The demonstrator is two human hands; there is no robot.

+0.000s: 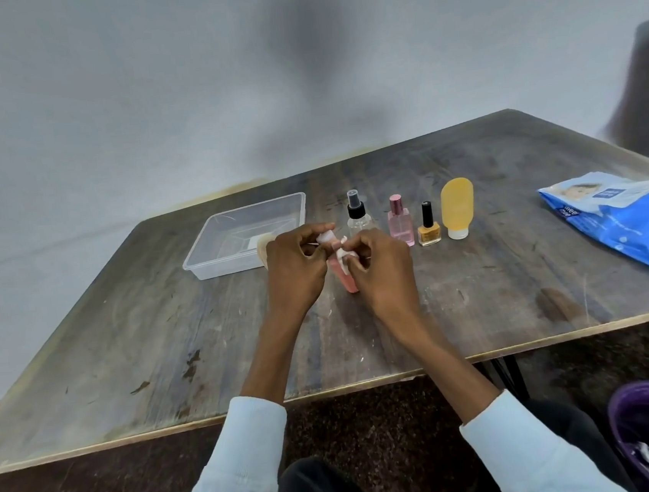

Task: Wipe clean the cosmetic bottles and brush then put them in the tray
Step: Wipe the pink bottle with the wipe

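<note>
Both hands [340,260] pinch a translucent pink bottle [345,277]; white cap.

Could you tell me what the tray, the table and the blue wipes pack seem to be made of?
The tray looks like clear, glossy plastic: the table shows through its walls. The table appears to be worn wood or wood laminate, with visible grain and scuffs. The wipes pack seems to be soft plastic film, creased and shiny.

Both forearms extended forward, converging at centre, light sleeves pushed back. Left hand [296,266] fingers curled, pinching. Right hand [382,265] fingers curled, pinching. Hands nearly touching, knuckles up.
</note>
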